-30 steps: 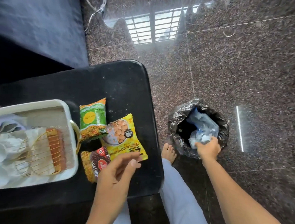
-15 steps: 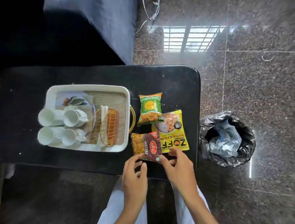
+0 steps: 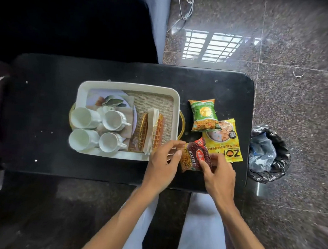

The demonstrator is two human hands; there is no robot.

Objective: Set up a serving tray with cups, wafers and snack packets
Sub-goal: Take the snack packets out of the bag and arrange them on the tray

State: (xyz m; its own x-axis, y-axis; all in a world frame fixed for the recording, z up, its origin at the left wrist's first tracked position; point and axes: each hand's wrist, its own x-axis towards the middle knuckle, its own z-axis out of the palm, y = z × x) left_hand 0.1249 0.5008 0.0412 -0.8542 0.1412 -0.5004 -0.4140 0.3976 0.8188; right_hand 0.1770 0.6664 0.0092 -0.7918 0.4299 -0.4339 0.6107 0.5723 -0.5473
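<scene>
- A person's right hand (image 3: 218, 176) pins the red mixture packet (image 3: 194, 155) with fingertips near the surface's (image 3: 48, 93) front edge, grip closed on its lower side.
- The left hand (image 3: 162, 162) hovers spread and empty at the packet's left end, beside the tray's (image 3: 129, 85) right front corner.
- Four white cups (image 3: 84, 118) lie on their sides in the tray's left half; the gold wire wafer holder (image 3: 152, 132) stands to their right.
- The green packet (image 3: 204, 115) and yellow packet (image 3: 223, 140) rest toward the surface's right edge, overlapping.
- A lined bin (image 3: 269, 155) sits on the floor past that edge.
- Likely best handling: pinch both ends, lift clear, and lay the packet flat on the bare mat without knocking the holder.
</scene>
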